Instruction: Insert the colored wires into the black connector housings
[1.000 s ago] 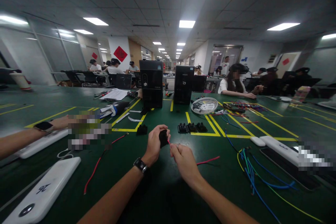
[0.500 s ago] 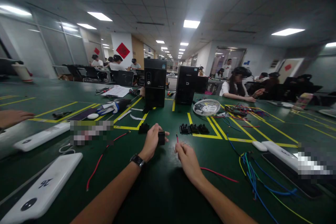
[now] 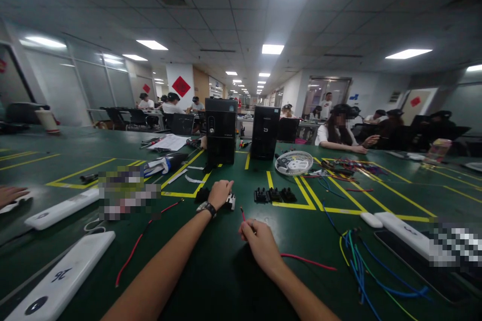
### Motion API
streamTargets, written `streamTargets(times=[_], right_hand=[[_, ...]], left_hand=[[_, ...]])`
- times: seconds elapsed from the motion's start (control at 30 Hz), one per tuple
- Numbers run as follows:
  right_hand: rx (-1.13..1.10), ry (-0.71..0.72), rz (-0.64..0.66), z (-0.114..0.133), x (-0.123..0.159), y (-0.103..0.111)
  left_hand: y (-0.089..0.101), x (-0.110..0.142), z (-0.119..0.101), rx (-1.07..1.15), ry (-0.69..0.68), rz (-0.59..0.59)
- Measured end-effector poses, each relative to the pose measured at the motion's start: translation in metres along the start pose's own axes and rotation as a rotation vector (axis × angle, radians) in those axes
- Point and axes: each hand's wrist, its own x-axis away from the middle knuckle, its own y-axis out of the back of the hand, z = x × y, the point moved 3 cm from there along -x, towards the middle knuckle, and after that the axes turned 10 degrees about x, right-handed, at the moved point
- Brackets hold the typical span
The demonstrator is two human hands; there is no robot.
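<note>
My left hand (image 3: 219, 194) is closed over a small black block (image 3: 231, 202), low at the green tabletop. A pale, shiny side of the block shows past my fingers, which hide the rest. In my right hand (image 3: 260, 241) a red wire (image 3: 309, 262) is pinched near one end. Its terminal tip points up, apart from the block, and the tail trails right over the table. Just left of my left hand lies another black part (image 3: 202, 194). Three black blocks (image 3: 274, 194) stand in a row beyond my right hand.
Another red wire (image 3: 140, 241) lies at left, near white power banks (image 3: 64, 276). Blue and green wires (image 3: 357, 256) spread at right. Behind stand two black computer towers (image 3: 221, 133) and a white basket (image 3: 293, 163). A co-worker's hand (image 3: 13, 194) rests at far left.
The red wire's tip has come away from the black block. My left hand has turned over and lowered the block, while my right hand keeps the wire. The co-worker's hand has drawn back left.
</note>
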Motion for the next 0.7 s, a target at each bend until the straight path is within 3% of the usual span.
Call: streamTargets(times=[0.23, 0.43, 0.6, 0.7], right_hand=[[0.044, 0.015, 0.007, 0.001, 0.001, 0.001], [0.111, 0.091, -0.001, 0.003, 0.004, 0.002], [0.157, 0.113, -0.015, 0.006, 0.004, 0.002], [0.148, 0.106, -0.092, 0.011, 0.003, 0.011]], left_hand=[[0.014, -0.007, -0.005, -0.287, -0.135, 0.097], [0.019, 0.013, -0.007, -0.42, -0.306, 0.517], [0.032, 0.001, 0.001, -0.458, -0.322, 0.583], [0.035, 0.005, -0.007, -0.422, -0.346, 0.532]])
